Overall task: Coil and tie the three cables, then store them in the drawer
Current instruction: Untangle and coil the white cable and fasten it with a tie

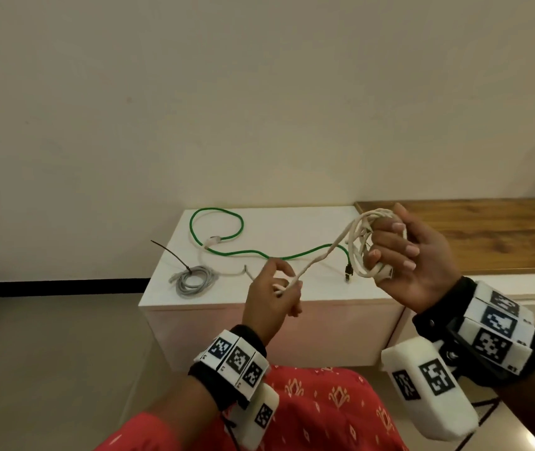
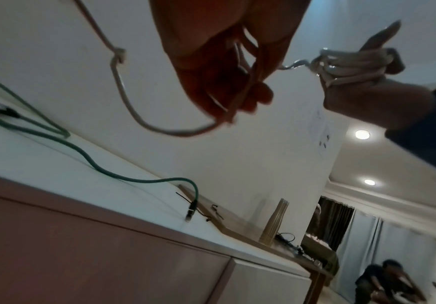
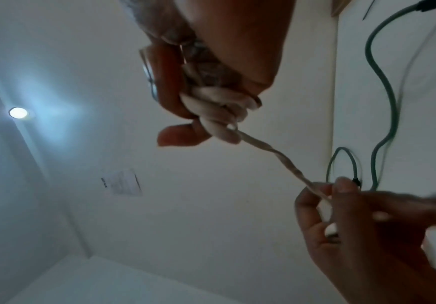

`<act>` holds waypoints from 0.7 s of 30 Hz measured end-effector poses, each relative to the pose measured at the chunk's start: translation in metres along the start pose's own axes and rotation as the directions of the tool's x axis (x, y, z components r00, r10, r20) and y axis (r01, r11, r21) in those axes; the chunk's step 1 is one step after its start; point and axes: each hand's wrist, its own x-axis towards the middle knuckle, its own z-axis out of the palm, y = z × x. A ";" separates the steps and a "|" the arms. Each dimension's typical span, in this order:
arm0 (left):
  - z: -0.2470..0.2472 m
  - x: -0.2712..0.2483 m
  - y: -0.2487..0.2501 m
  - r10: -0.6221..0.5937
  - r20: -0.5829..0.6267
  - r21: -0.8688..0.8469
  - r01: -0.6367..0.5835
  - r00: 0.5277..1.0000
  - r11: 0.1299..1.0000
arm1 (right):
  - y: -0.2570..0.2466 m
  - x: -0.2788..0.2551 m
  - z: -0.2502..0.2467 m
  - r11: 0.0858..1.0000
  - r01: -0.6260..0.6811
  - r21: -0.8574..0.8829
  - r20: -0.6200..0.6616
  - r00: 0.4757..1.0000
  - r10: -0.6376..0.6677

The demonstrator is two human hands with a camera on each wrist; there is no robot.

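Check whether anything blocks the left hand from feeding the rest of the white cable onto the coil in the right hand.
Nothing visible does. The white cable runs free through the air from the left hand to the coil held by the right hand.

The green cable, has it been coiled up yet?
No, the green cable lies spread in loose loops across the white cabinet top, while the grey cable beside it is already coiled.
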 end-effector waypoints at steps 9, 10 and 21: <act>-0.012 -0.014 -0.020 0.240 -0.001 0.208 -0.234 0.971 0.950 | -0.028 -0.010 0.013 0.916 0.395 -0.063 -0.365 0.845 -0.390; -0.015 -0.012 -0.025 0.232 0.013 0.261 -0.227 0.973 0.938 | -0.028 -0.010 0.017 0.898 0.432 -0.081 -0.407 0.808 -0.426; -0.004 -0.021 -0.028 0.191 0.422 0.715 -0.455 0.886 0.531 | 0.002 0.004 0.011 0.752 0.462 -0.470 -0.211 0.768 -0.604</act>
